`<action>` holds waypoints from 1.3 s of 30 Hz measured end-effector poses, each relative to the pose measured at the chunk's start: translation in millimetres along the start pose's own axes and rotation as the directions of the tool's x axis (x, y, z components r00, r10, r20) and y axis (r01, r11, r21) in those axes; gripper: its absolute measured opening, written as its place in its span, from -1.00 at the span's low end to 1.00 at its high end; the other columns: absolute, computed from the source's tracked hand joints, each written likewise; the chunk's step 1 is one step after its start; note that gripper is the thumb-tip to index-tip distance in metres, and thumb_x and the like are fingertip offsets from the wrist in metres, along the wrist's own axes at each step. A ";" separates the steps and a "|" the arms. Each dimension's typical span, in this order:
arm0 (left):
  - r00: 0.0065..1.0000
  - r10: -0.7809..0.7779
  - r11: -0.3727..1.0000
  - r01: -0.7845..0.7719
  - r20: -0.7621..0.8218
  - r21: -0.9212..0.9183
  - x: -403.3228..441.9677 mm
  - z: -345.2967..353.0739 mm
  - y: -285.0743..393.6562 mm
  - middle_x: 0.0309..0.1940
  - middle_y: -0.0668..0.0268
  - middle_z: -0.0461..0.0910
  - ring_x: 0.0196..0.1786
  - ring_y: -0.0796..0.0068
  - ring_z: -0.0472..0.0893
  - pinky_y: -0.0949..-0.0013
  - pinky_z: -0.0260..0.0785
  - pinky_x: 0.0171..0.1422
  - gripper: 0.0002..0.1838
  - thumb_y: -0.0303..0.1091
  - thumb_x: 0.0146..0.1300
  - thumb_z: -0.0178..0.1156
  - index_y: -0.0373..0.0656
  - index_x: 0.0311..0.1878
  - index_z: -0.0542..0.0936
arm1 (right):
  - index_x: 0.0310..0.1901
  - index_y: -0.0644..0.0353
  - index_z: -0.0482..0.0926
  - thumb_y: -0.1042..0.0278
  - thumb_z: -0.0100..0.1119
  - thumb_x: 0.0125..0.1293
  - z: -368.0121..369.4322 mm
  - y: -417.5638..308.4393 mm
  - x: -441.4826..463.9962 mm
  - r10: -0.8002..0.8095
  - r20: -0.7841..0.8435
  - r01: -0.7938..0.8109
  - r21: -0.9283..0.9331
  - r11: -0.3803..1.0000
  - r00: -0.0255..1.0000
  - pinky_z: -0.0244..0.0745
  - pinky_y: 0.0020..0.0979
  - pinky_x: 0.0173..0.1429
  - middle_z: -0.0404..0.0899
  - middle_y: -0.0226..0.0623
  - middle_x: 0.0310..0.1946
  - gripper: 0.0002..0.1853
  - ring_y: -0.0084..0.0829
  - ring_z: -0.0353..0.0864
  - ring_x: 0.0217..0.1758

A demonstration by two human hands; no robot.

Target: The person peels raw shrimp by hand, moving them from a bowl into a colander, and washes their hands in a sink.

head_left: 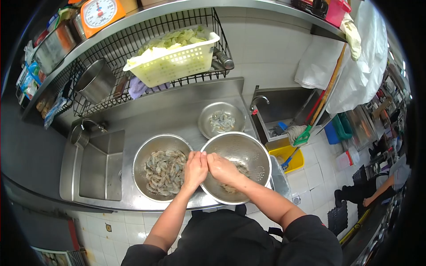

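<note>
My left hand (196, 166) and my right hand (222, 169) meet with fingers closed above the neighbouring rims of two big metal vessels. Whatever they pinch is hidden. On the left is a steel bowl (138, 156) filled with whole grey shrimp (165, 172). The right one is a perforated metal colander (265, 169); my right hand and forearm reach over it, and brownish scraps (242, 169), likely shrimp shells, lie at its bottom. Behind the colander, a smaller steel bowl (204, 125) contains pale, peeled-looking shrimp (221, 120).
A sink (101, 166) with a tap (95, 125) is at the left. Above the counter, a wire rack (177, 18) bears a basket (177, 66) of leafy greens and a metal pot (95, 82). At right are a yellow bucket (296, 162), mops and another person (377, 188).
</note>
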State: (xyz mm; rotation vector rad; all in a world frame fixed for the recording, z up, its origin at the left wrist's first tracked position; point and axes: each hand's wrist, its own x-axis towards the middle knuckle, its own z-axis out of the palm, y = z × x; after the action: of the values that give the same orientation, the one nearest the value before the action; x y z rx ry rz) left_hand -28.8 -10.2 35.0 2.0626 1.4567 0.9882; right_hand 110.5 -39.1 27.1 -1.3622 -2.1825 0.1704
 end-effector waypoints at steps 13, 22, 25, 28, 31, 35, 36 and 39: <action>0.978 -0.065 0.969 0.109 0.199 -0.220 21.0 69.5 -12.1 -0.62 0.13 0.51 -0.51 0.29 0.51 0.19 0.33 -0.35 -0.58 -0.08 0.37 0.17 -0.27 -0.44 0.50 | -0.27 0.31 0.40 0.25 0.08 0.26 -12.6 32.7 -54.6 0.273 0.043 -0.273 0.014 0.962 0.961 0.57 -0.05 -0.25 0.57 0.01 -0.43 -0.75 -0.01 0.65 -0.33; 0.808 -0.199 0.068 0.575 0.554 -0.815 9.6 72.3 -17.8 -0.16 0.24 0.63 -0.10 0.42 0.61 0.32 0.47 0.01 -0.77 -0.37 0.42 0.11 -0.25 0.05 0.54 | 0.08 0.35 0.38 0.16 -0.19 0.51 -6.9 34.8 -49.9 0.372 0.114 -0.372 0.533 0.760 0.921 0.40 0.07 -0.01 0.56 0.28 -0.24 -0.62 0.22 0.57 -0.12; 0.812 -0.222 -0.024 0.549 0.540 -0.836 4.9 76.7 -15.3 -0.13 0.20 0.64 -0.09 0.41 0.62 0.29 0.48 0.03 -0.77 -0.45 0.39 0.12 -0.28 0.05 0.54 | 0.05 0.34 0.35 0.20 -0.18 0.51 3.4 34.8 -44.7 0.413 0.095 -0.408 0.465 0.786 0.906 0.42 0.05 -0.08 0.56 0.27 -0.29 -0.66 0.28 0.55 -0.16; 0.809 -0.219 -0.040 0.552 0.546 -0.833 3.0 71.6 -10.2 -0.15 0.22 0.63 -0.10 0.39 0.62 0.30 0.48 0.00 -0.70 -0.48 0.36 0.16 -0.31 0.13 0.51 | -0.05 0.35 0.38 0.29 -0.12 0.46 5.3 28.5 -45.6 0.398 0.028 -0.363 0.470 0.804 0.917 0.45 0.01 -0.16 0.56 0.23 -0.38 -0.74 0.26 0.57 -0.24; 0.800 -0.265 -0.063 0.542 0.537 -0.838 2.8 72.1 -10.7 -0.17 0.15 0.65 -0.08 0.38 0.62 0.31 0.51 0.06 -0.77 -0.50 0.39 0.09 -0.32 0.06 0.55 | -0.11 0.36 0.41 0.37 -0.09 0.41 1.7 24.5 -43.2 0.373 -0.023 -0.304 0.534 0.789 0.928 0.44 0.01 -0.22 0.55 0.23 -0.42 -0.79 0.23 0.58 -0.28; 0.795 -0.342 -0.034 0.522 0.501 -0.852 12.2 65.4 -16.6 -0.16 0.13 0.65 -0.11 0.37 0.64 0.35 0.51 0.03 -0.73 -0.48 0.38 0.10 -0.35 0.10 0.51 | -0.20 0.37 0.47 0.40 -0.09 0.38 -7.7 32.5 -49.6 0.277 0.128 -0.305 0.422 0.854 0.952 0.46 0.00 -0.21 0.56 0.23 -0.42 -0.81 0.22 0.59 -0.28; 0.779 -0.336 0.084 0.584 0.529 -0.807 13.6 55.4 -10.0 -0.16 0.15 0.65 -0.14 0.40 0.65 0.37 0.51 0.01 -0.71 -0.49 0.38 0.10 -0.36 0.13 0.49 | -0.20 0.38 0.48 0.36 -0.08 0.40 -10.2 41.8 -53.6 0.173 0.337 -0.250 0.200 0.947 0.926 0.48 -0.01 -0.21 0.58 0.21 -0.42 -0.77 0.20 0.61 -0.30; 0.759 -0.307 0.304 0.649 0.573 -0.697 7.6 54.7 -3.6 -0.17 0.17 0.66 -0.21 0.47 0.65 0.44 0.51 -0.10 -0.65 -0.54 0.36 0.05 -0.39 0.20 0.44 | -0.26 0.40 0.50 0.33 -0.07 0.42 -9.0 51.5 -60.6 0.294 0.339 -0.334 0.064 0.941 0.894 0.52 -0.06 -0.23 0.61 0.17 -0.42 -0.73 0.10 0.66 -0.32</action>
State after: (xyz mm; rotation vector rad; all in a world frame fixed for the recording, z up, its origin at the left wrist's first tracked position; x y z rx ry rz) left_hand 11.7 1.3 -1.1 0.8333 0.9281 0.7820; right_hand 175.8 -68.3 -8.7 -1.7088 -2.1458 0.6844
